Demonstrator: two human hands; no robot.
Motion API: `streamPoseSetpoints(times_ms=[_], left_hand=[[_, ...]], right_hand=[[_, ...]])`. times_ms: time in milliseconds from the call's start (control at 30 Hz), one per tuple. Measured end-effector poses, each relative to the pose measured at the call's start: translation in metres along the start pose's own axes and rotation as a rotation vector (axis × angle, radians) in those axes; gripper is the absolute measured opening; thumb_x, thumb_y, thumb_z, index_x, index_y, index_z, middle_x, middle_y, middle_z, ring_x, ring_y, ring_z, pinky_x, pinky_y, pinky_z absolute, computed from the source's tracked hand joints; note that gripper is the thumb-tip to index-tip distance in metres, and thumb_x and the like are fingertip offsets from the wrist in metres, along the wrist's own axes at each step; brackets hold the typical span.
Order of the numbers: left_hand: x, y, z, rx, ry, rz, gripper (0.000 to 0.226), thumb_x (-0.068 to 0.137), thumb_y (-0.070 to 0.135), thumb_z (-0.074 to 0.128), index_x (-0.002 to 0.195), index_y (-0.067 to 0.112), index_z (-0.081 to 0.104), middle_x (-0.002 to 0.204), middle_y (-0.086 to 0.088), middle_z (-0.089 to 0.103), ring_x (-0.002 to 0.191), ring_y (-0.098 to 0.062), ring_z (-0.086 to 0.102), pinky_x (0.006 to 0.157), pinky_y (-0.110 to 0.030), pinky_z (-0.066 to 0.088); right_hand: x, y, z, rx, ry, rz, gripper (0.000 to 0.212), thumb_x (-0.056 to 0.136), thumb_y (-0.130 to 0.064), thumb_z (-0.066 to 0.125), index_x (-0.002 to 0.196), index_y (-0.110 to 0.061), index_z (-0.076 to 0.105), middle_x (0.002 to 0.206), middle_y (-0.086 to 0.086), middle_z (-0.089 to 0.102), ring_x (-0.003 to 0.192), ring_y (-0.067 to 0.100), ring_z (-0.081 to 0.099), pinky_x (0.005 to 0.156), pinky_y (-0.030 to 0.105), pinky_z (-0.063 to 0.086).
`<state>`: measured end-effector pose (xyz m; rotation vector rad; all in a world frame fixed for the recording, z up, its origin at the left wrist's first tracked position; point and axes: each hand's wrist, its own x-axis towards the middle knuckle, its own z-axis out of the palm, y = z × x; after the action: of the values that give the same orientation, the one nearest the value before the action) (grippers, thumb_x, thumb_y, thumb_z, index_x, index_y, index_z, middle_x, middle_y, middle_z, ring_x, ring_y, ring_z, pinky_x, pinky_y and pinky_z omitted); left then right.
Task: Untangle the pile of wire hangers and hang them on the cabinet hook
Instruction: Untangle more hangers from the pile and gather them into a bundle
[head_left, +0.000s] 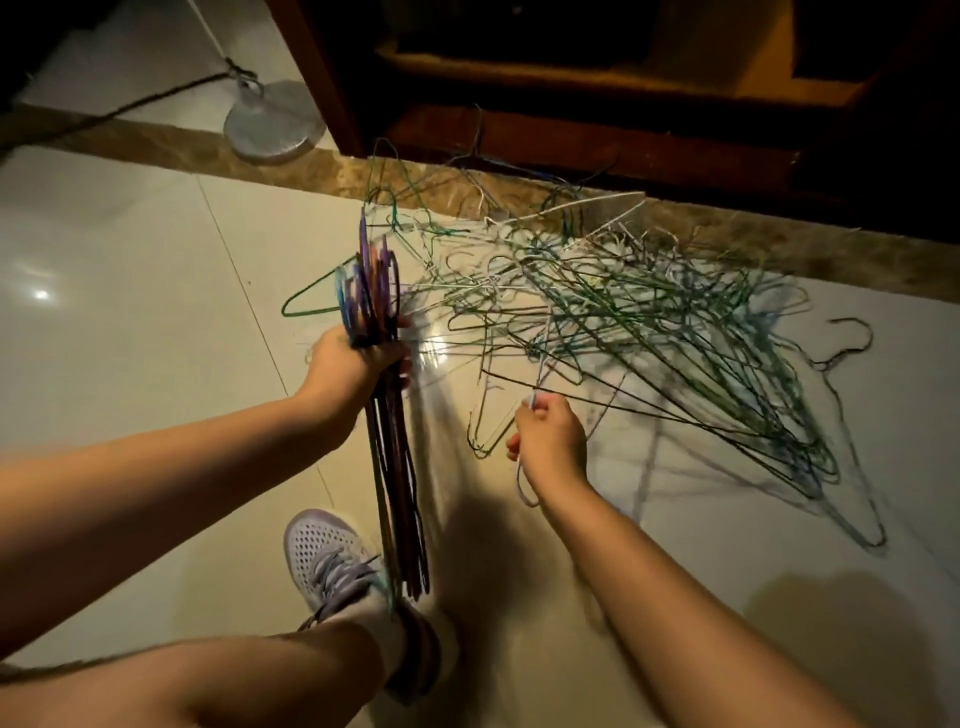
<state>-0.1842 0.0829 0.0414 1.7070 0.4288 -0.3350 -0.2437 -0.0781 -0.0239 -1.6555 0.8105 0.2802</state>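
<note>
Bundle of purple hangers (397, 483) being clutched in left grip (358, 364), pale hanger (519, 480) being pinched by right grip (550, 441), green-and-white tangle (649, 332) sprawling on floor (130, 234).

left hand (353, 364) grips hanger bundle (387, 441) | right hand (550, 441) pinches white hanger (523, 488) | pile (649, 332) on floor (130, 249)
</note>
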Motion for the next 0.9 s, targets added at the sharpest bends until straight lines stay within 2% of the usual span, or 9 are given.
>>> streamPoseSetpoints(times_ms=[100,200,267,367,500,567,633,800,900], left_hand=[[-0.004,0.011,0.011,-0.015,0.002,0.018,0.023,0.086,-0.005,0.054,0.09,0.016,0.063,0.07,-0.001,0.057,0.057,-0.009,0.057,0.051,-0.02,0.049],[-0.008,0.019,0.022,-0.045,0.013,0.018,0.023,0.085,-0.007,0.054,0.092,0.014,0.061,0.071,-0.003,0.055,0.057,-0.011,0.054,0.043,-0.016,0.045],[-0.009,0.02,0.026,-0.068,-0.008,0.005,0.022,0.085,-0.007,0.055,0.088,0.014,0.06,0.072,-0.006,0.055,0.059,-0.015,0.053,0.045,-0.022,0.047],[-0.013,0.019,0.032,-0.153,-0.134,-0.049,0.016,0.086,-0.002,0.056,0.092,0.012,0.06,0.069,-0.002,0.058,0.056,-0.011,0.058,0.049,-0.024,0.048],[-0.014,0.018,0.03,-0.26,-0.267,-0.161,0.015,0.09,0.005,0.052,0.102,0.01,0.058,0.058,0.003,0.065,0.051,-0.008,0.063,0.044,-0.018,0.048],[-0.011,0.015,0.025,-0.247,-0.312,-0.187,0.016,0.087,0.004,0.055,0.102,0.009,0.06,0.067,-0.001,0.068,0.059,-0.011,0.065,0.049,-0.021,0.051],[-0.01,0.009,0.021,-0.182,-0.378,-0.177,0.023,0.08,0.005,0.064,0.102,0.009,0.062,0.082,-0.008,0.068,0.07,-0.016,0.064,0.057,-0.025,0.052],[-0.008,0.002,0.018,0.01,-0.366,-0.12,0.03,0.081,-0.003,0.058,0.103,0.017,0.062,0.069,0.001,0.06,0.06,-0.009,0.054,0.055,-0.025,0.046],[-0.002,0.001,0.015,0.018,-0.381,-0.183,0.028,0.084,-0.006,0.055,0.105,0.011,0.06,0.072,-0.005,0.05,0.059,-0.013,0.051,0.054,-0.026,0.047]], right_hand=[[-0.012,-0.023,-0.006,0.059,-0.032,-0.057,0.007,0.092,-0.009,0.045,0.093,-0.012,0.051,0.071,0.005,0.055,0.044,0.01,0.05,0.043,0.017,0.044],[-0.018,-0.043,-0.003,0.172,-0.12,-0.028,0.014,0.093,-0.003,0.042,0.087,-0.015,0.049,0.07,0.002,0.053,0.049,0.012,0.053,0.067,0.036,0.055],[-0.021,-0.055,0.001,0.18,-0.188,-0.029,0.014,0.094,-0.001,0.042,0.1,-0.01,0.049,0.074,0.001,0.055,0.055,0.011,0.055,0.067,0.033,0.056],[-0.023,-0.063,0.012,-0.029,-0.251,-0.096,0.026,0.093,-0.006,0.042,0.117,-0.011,0.05,0.099,0.005,0.061,0.075,0.014,0.06,0.062,0.022,0.047],[-0.022,-0.064,0.022,-0.184,-0.275,-0.145,0.034,0.089,-0.009,0.042,0.12,-0.017,0.053,0.113,0.011,0.063,0.099,0.032,0.061,0.086,0.041,0.051],[-0.021,-0.061,0.02,-0.157,-0.308,-0.167,0.039,0.089,-0.007,0.041,0.123,-0.021,0.055,0.108,0.009,0.064,0.086,0.024,0.061,0.073,0.035,0.052],[-0.018,-0.058,0.017,-0.216,-0.342,-0.208,0.043,0.091,-0.008,0.039,0.127,-0.024,0.054,0.108,0.007,0.062,0.075,0.016,0.053,0.055,0.022,0.04],[-0.006,-0.049,0.012,-0.342,-0.269,-0.408,0.043,0.09,0.0,0.038,0.123,-0.017,0.06,0.119,0.006,0.055,0.114,0.023,0.045,0.093,0.027,0.038],[0.018,-0.034,0.001,-0.413,-0.077,-0.468,0.035,0.091,-0.007,0.042,0.117,-0.022,0.061,0.122,0.002,0.051,0.116,0.019,0.04,0.087,0.022,0.031]])
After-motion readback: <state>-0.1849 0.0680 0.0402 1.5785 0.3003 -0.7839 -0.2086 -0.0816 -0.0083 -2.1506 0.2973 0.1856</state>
